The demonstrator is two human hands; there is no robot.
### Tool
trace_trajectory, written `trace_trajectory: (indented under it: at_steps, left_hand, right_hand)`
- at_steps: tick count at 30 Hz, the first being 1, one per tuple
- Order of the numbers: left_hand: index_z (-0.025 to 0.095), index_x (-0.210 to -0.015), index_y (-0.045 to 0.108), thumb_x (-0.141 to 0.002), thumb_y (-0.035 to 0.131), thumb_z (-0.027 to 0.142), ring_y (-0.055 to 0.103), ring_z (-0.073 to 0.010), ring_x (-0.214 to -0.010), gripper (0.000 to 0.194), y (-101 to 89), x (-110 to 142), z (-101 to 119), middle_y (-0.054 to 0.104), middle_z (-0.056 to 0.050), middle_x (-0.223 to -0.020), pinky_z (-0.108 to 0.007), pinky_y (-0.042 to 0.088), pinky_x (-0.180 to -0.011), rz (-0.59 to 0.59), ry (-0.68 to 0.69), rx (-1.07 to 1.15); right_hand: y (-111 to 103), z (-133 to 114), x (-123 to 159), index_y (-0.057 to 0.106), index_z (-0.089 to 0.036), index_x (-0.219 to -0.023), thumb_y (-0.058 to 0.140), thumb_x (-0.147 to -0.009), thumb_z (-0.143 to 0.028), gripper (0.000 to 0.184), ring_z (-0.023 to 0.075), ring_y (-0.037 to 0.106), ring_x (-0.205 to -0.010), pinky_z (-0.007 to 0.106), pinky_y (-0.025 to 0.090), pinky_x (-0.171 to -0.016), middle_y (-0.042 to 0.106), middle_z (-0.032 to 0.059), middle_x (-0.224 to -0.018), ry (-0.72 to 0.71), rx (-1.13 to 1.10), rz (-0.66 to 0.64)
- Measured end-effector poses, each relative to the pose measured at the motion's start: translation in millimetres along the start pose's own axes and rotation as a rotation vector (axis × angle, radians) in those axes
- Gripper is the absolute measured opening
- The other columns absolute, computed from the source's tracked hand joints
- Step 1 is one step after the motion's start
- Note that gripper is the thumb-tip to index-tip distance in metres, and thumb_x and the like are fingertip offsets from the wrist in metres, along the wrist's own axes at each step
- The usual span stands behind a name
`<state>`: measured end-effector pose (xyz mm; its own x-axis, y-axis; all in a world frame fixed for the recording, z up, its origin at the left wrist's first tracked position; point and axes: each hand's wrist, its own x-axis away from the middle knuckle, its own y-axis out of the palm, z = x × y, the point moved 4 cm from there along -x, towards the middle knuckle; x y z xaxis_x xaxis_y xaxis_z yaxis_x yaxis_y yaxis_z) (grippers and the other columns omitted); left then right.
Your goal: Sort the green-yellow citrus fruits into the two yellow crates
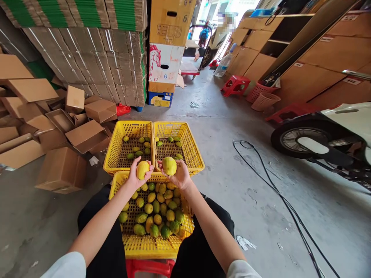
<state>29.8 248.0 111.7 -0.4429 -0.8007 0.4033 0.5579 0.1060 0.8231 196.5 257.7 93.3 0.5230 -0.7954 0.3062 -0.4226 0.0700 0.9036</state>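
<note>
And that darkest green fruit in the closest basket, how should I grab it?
Probably from above, gripping around the middle of the dark green fruit. Its rounded top is uncovered, while neighbouring fruits crowd it left and right, leaving little room to come in from those sides.

Grey floor point(220, 127), stacked cardboard point(87, 58), red stool point(236, 85), bright opening point(245, 4)

Yellow crates point(150, 249) carry green-yellow fruit point(156, 206), and the grey floor point(220, 162) bears cardboard boxes point(59, 170) and a black cable point(283, 199).
</note>
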Motion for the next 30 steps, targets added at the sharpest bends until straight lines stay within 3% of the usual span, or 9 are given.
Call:
trace_trajectory:
  at_steps: [3, 6, 9, 12, 14, 17, 20, 25, 30]
  left_hand:
    - [0.012, -0.086, 0.066, -0.096, 0.044, 0.039, 0.062, -0.0153, -0.056, 0.036, 0.5, 4.0, 8.2, 0.065, -0.011, -0.075, -0.024, 0.053, -0.047, 0.024, -0.003, 0.058]
    - [0.009, -0.096, 0.068, -0.093, 0.045, 0.029, 0.074, -0.0237, -0.078, 0.031, 2.6, 4.1, 10.2, 0.072, -0.018, -0.091, -0.035, 0.064, -0.068, 0.048, -0.005, 0.047]
    - [0.006, -0.108, 0.068, -0.095, 0.046, 0.021, 0.077, -0.0254, -0.089, 0.029, 5.7, 0.3, 6.5, 0.075, -0.02, -0.101, -0.037, 0.066, -0.079, 0.063, 0.006, 0.007]
    - [0.008, -0.11, 0.066, -0.1, 0.05, 0.025, 0.075, -0.021, -0.078, 0.026, 7.7, -3.5, 1.7, 0.074, -0.016, -0.094, -0.03, 0.066, -0.069, 0.06, 0.01, -0.029]
    - [0.013, -0.107, 0.064, -0.101, 0.055, 0.031, 0.072, -0.0169, -0.069, 0.021, 8.3, -4.3, 1.4, 0.071, -0.01, -0.087, -0.023, 0.061, -0.056, 0.041, 0.033, -0.018]
    - [0.018, -0.099, 0.061, -0.097, 0.061, 0.03, 0.068, -0.0126, -0.066, 0.012, 6.3, -3.6, 6.1, 0.066, -0.004, -0.081, -0.017, 0.058, -0.052, 0.068, 0.082, 0.022]
    - [0.018, -0.097, 0.06, -0.091, 0.066, 0.023, 0.068, -0.0114, -0.065, 0.01, 2.8, -2.4, 10.4, 0.067, -0.004, -0.084, -0.013, 0.054, -0.049, 0.156, 0.087, 0.008]
    - [0.017, -0.094, 0.061, -0.088, 0.067, 0.02, 0.051, -0.0044, -0.048, 0.01, 8.2, -2.7, 10.6, 0.061, -0.001, -0.077, -0.01, 0.038, -0.038, 0.076, 0.091, -0.008]
    - [0.017, -0.092, 0.06, -0.091, 0.065, 0.024, 0.05, -0.0054, -0.049, 0.009, 8.1, -4.5, 8.4, 0.059, 0.0, -0.074, -0.011, 0.038, -0.04, 0.046, 0.087, 0.0]
  right_hand:
    - [10.1, 2.3, 2.3, 0.064, -0.017, -0.103, 0.061, -0.086, -0.035, 0.025, 0.025, 0.073, -0.087, 0.041, 0.068, -0.071, 0.076, 0.0134, -0.098, -0.017, -0.026, -0.024]
    - [12.9, 7.0, 1.0, 0.062, -0.018, -0.103, 0.063, -0.091, -0.036, 0.022, 0.0187, 0.071, -0.081, 0.031, 0.067, -0.067, 0.074, 0.0104, -0.095, -0.011, -0.106, -0.014]
    - [9.3, 9.9, -2.6, 0.061, -0.019, -0.111, 0.064, -0.094, -0.033, 0.022, 0.0125, 0.067, -0.071, 0.02, 0.062, -0.055, 0.073, 0.0064, -0.093, 0.042, -0.154, -0.036]
    - [4.6, 8.8, -5.7, 0.061, -0.017, -0.11, 0.066, -0.093, -0.034, 0.025, 0.0108, 0.062, -0.065, 0.015, 0.054, -0.045, 0.072, 0.0063, -0.09, 0.065, -0.161, -0.058]
    - [3.0, 6.3, -6.7, 0.062, -0.017, -0.106, 0.065, -0.092, -0.036, 0.024, 0.013, 0.064, -0.066, 0.018, 0.056, -0.047, 0.072, 0.0078, -0.088, 0.017, -0.142, -0.034]
    - [6.6, 3.3, -6.2, 0.065, -0.018, -0.106, 0.061, -0.088, -0.036, 0.026, 0.0223, 0.072, -0.084, 0.035, 0.067, -0.065, 0.076, 0.0109, -0.096, -0.086, -0.059, -0.008]
    - [13.7, 3.6, -5.2, 0.067, -0.017, -0.108, 0.061, -0.082, -0.033, 0.03, 0.0298, 0.073, -0.103, 0.049, 0.067, -0.086, 0.077, 0.0138, -0.105, -0.132, 0.035, -0.029]
    - [13.8, 3.9, -3.7, 0.067, -0.017, -0.108, 0.067, -0.087, -0.036, 0.028, 0.0209, 0.075, -0.091, 0.033, 0.068, -0.079, 0.077, 0.0108, -0.1, -0.144, 0.028, 0.0]
    - [10.0, 1.1, -2.5, 0.064, -0.021, -0.109, 0.07, -0.089, -0.028, 0.022, 0.0146, 0.073, -0.082, 0.025, 0.066, -0.071, 0.076, 0.0056, -0.098, -0.148, -0.019, 0.054]
